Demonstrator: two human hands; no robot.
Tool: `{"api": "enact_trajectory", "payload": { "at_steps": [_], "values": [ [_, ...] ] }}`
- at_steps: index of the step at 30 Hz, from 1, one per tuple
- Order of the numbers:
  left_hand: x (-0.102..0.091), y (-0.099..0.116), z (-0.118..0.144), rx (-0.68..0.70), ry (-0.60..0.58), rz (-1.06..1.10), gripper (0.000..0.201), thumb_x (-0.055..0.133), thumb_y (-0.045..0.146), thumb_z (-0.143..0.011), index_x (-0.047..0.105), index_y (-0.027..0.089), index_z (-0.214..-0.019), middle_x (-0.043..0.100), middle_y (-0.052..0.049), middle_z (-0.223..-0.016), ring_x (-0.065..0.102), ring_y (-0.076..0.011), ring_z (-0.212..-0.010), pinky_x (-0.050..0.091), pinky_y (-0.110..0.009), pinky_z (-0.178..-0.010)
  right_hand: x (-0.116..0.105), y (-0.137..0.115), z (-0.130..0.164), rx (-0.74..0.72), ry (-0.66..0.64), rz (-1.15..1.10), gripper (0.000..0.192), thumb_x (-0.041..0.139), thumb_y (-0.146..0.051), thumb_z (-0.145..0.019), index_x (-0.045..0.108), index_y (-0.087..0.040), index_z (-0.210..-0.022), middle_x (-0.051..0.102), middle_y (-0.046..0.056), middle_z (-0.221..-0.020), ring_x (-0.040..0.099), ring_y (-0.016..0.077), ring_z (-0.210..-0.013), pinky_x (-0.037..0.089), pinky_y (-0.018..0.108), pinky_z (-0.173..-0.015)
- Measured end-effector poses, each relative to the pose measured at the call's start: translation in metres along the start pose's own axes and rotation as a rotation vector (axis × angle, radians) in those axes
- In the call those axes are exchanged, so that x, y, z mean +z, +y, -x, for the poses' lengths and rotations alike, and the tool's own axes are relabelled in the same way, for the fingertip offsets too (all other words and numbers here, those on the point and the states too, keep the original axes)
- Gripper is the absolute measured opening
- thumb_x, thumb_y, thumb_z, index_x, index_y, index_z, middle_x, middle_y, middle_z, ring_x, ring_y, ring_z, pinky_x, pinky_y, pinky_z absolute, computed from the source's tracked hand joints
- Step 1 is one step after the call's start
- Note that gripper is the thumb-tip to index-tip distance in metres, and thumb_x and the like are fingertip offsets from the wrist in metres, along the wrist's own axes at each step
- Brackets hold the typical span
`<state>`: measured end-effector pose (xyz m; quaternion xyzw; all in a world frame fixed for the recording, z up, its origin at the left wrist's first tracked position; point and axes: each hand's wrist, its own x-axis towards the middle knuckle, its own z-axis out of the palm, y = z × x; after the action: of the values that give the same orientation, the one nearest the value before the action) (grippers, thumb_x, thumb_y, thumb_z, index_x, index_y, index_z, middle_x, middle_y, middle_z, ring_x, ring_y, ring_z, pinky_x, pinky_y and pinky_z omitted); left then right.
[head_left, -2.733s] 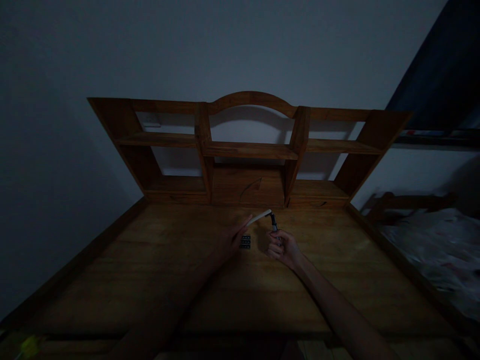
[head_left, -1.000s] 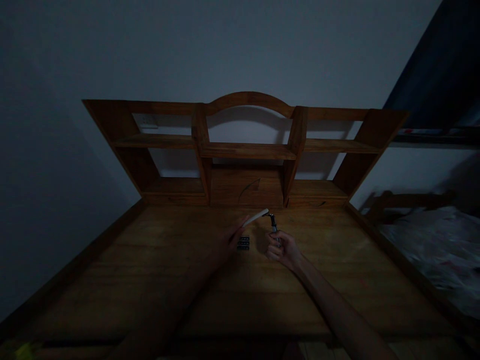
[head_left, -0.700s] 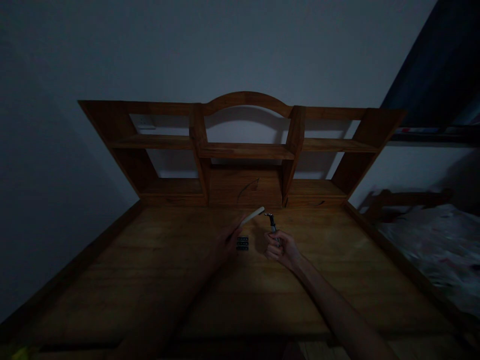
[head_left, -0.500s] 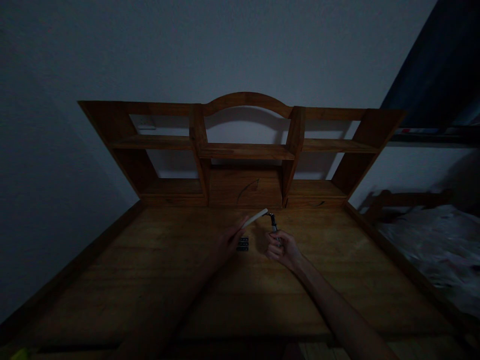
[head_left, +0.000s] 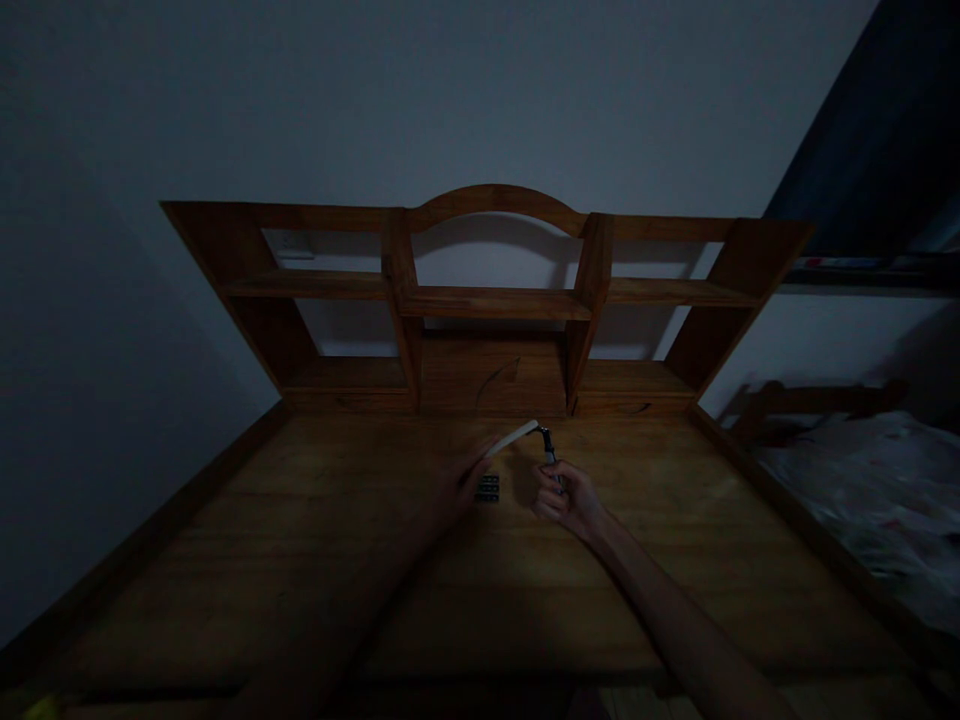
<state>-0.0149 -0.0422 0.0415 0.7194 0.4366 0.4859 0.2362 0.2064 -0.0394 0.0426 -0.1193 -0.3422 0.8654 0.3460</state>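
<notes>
two hands meet over the far middle of the wooden desk (head_left: 300,560): the right hand (head_left: 566,497) grips a razor handle (head_left: 548,450) upright, and the left hand (head_left: 461,482) pinches a pale strip (head_left: 512,437), probably its cover, touching the head. keep the handle steady and slide squarely. a dark cartridge pack (head_left: 487,488) lies just beside the left fingers. no writing is legible.

Pale, slim strip (head_left: 513,437) pinched at its near end in the left hand (head_left: 459,487), slanting up and to the right above the desk, far tip meeting the head of the razor (head_left: 547,450). Dark, thin razor gripped by its handle in the closed right hand (head_left: 568,500), standing almost upright, head bent toward the strip. Small dark cartridge pack (head_left: 487,488) lying flat on the wood just beside the left hand's fingers, between both hands.
</notes>
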Motion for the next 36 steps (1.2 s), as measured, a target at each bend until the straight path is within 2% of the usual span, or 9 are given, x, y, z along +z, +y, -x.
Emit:
{"api": "enact_trajectory", "payload": {
  "at_steps": [6, 13, 16, 21, 27, 32, 36],
  "values": [
    [-0.001, -0.003, 0.001, -0.008, -0.019, -0.015, 0.035, 0.046, 0.041, -0.090, 0.061, 0.025, -0.119, 0.067, -0.003, -0.116, 0.064, -0.0205, -0.102, 0.051, -0.035, -0.092, 0.000, 0.000, 0.000, 0.009, -0.012, 0.032, 0.029, 0.044, -0.032, -0.081, 0.033, -0.020, -0.057, 0.021, -0.009, -0.037, 0.015, 0.0075, -0.031, 0.019, 0.023, -0.038],
    [-0.005, -0.004, -0.003, -0.154, 0.134, 0.057, 0.034, 0.046, 0.044, -0.089, 0.062, 0.024, -0.111, 0.069, -0.003, -0.105, 0.064, -0.0179, -0.094, 0.053, -0.031, -0.083, -0.003, 0.002, -0.001, 0.013, -0.002, -0.006, 0.029, 0.045, -0.031, -0.081, 0.032, -0.020, -0.057, 0.020, -0.009, -0.038, 0.013, 0.0067, -0.031, 0.018, 0.023, -0.038],
    [-0.003, -0.005, -0.001, -0.182, 0.115, 0.088, 0.037, 0.046, 0.046, -0.088, 0.063, 0.021, -0.108, 0.070, -0.004, -0.100, 0.065, -0.0184, -0.090, 0.053, -0.031, -0.080, -0.001, 0.002, -0.001, -0.004, -0.008, -0.004, 0.028, 0.045, -0.031, -0.080, 0.032, -0.021, -0.057, 0.020, -0.009, -0.038, 0.012, 0.0067, -0.031, 0.018, 0.022, -0.037],
    [0.002, -0.004, -0.002, -0.124, -0.053, 0.070, 0.036, 0.044, 0.044, -0.090, 0.063, 0.022, -0.111, 0.068, -0.002, -0.105, 0.064, -0.0180, -0.094, 0.051, -0.031, -0.085, -0.003, 0.002, -0.001, 0.014, -0.013, -0.005, 0.028, 0.044, -0.032, -0.080, 0.034, -0.020, -0.057, 0.022, -0.008, -0.037, 0.016, 0.0075, -0.032, 0.020, 0.023, -0.038],
    [-0.001, -0.006, -0.002, -0.164, 0.075, 0.074, 0.036, 0.050, 0.045, -0.087, 0.063, 0.020, -0.110, 0.069, -0.005, -0.106, 0.064, -0.0198, -0.096, 0.052, -0.033, -0.086, -0.009, 0.004, -0.002, 0.006, -0.027, -0.032, 0.028, 0.046, -0.030, -0.080, 0.036, -0.020, -0.057, 0.020, -0.009, -0.038, 0.014, 0.0068, -0.031, 0.019, 0.023, -0.037],
    [0.001, -0.002, 0.002, -0.115, -0.043, 0.099, 0.036, 0.049, 0.043, -0.088, 0.062, 0.023, -0.116, 0.067, -0.004, -0.113, 0.063, -0.0204, -0.102, 0.050, -0.036, -0.092, -0.010, 0.005, -0.003, 0.001, -0.024, -0.050, 0.027, 0.046, -0.029, -0.080, 0.037, -0.020, -0.056, 0.020, -0.010, -0.038, 0.013, 0.0064, -0.031, 0.017, 0.022, -0.035],
    [0.000, 0.000, -0.001, -0.107, 0.004, 0.112, 0.038, 0.047, 0.042, -0.089, 0.061, 0.023, -0.118, 0.065, -0.004, -0.118, 0.060, -0.0213, -0.109, 0.047, -0.038, -0.097, -0.010, 0.005, -0.003, -0.001, -0.002, -0.033, 0.028, 0.047, -0.030, -0.079, 0.036, -0.020, -0.056, 0.019, -0.010, -0.038, 0.013, 0.0061, -0.031, 0.019, 0.022, -0.036]
  ]
}}
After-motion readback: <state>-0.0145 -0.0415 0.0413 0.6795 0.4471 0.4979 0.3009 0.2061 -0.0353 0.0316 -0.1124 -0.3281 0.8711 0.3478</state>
